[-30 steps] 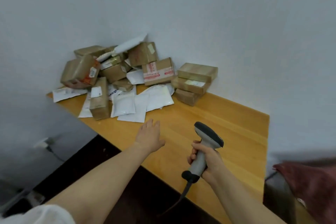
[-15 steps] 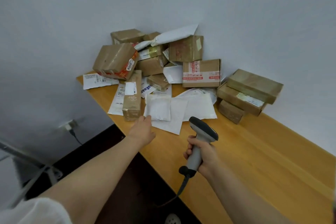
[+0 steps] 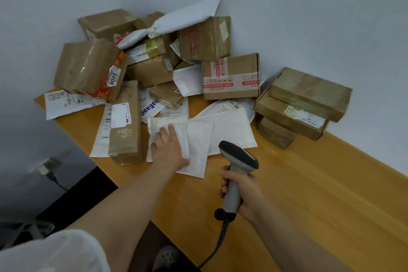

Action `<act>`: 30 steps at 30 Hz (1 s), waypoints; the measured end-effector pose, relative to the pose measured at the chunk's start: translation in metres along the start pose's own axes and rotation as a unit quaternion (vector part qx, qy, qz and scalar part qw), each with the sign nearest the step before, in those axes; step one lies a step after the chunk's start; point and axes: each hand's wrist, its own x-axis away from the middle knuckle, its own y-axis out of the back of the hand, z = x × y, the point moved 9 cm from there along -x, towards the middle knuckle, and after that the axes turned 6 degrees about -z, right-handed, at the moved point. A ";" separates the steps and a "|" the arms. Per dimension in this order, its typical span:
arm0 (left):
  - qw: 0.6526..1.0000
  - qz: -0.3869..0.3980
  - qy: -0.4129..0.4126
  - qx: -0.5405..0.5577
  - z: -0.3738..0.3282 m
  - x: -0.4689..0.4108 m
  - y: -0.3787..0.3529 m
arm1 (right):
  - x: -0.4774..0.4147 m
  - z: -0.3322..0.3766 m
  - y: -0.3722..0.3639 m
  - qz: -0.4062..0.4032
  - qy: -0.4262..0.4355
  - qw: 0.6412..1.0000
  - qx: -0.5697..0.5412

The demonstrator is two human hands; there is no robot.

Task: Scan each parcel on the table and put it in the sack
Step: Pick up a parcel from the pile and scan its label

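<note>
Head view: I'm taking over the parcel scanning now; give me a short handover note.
Left hand lies flat on a white padded mailer at the pile's near edge.
Right hand grips the barcode scanner above the table.
Cardboard boxes and more mailers are heaped in the corner; the sack is not in view.
Done: cannot tell.
Left: scan this mailer, bag it, then the rest.

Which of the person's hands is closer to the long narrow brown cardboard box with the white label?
Left. The left hand lies on a white padded envelope just right of the long narrow brown cardboard box; the right hand holds a grey barcode scanner farther right.
</note>
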 end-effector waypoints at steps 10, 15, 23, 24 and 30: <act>0.982 -0.088 -0.130 0.103 -0.018 -0.035 0.063 | -0.003 0.009 -0.015 -0.072 0.016 0.995 -0.062; 0.909 -0.099 -0.088 0.396 -0.021 -0.054 0.125 | 0.015 0.022 -0.024 -0.079 0.055 0.991 -0.087; 0.741 0.078 0.019 0.666 -0.028 -0.025 0.127 | 0.054 0.040 -0.029 -0.059 0.120 0.988 -0.072; 0.739 0.088 0.018 0.668 -0.031 -0.021 0.128 | 0.058 0.041 -0.026 -0.060 0.124 0.988 -0.075; 0.748 0.118 0.010 0.652 -0.046 0.004 0.123 | 0.079 0.036 0.005 -0.070 0.132 0.984 -0.097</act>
